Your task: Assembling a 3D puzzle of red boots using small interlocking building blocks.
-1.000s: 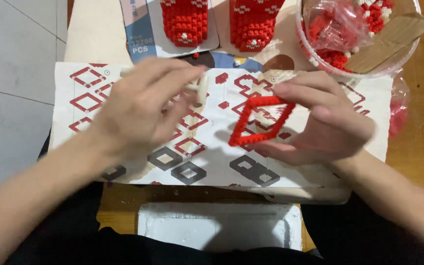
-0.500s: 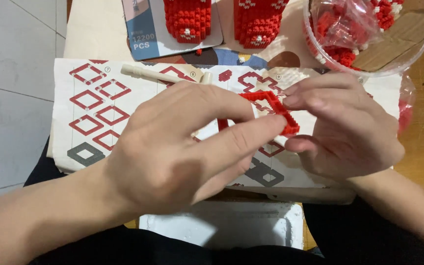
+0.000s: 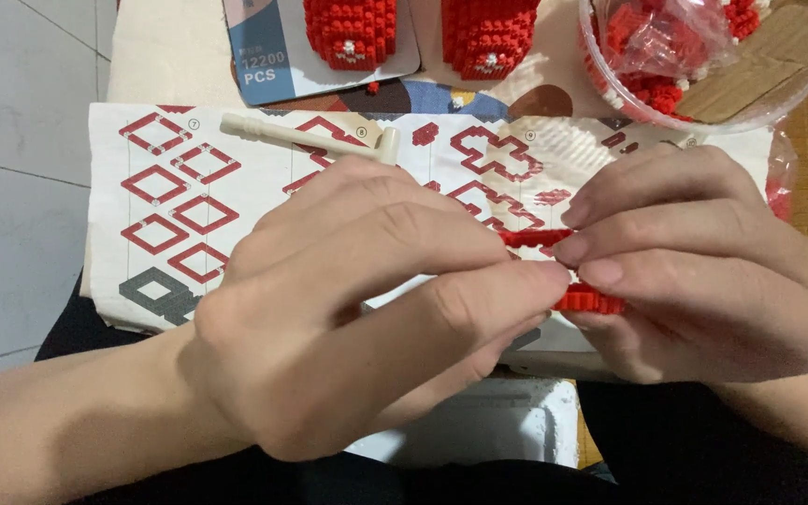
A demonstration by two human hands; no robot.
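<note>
**Two hands pinching a small red brick frame**

While both hands meet over a printed sheet, the left hand [image 3: 357, 318] sits nearest the camera, fingers curled together, fingertips pinching a small red brick piece [image 3: 586, 299]. Just right of it, the right hand [image 3: 703, 271] grips the same piece from the other side; most of it is hidden. Beneath them lies the instruction sheet [image 3: 170, 215]. Beyond the left knuckles rests a cream tool [image 3: 306, 138]. Farther off stand two red brick models [image 3: 353, 33] and a clear bowl [image 3: 703, 117] of loose bricks. Squeezing too hard could probably snap the thin piece apart.
</note>
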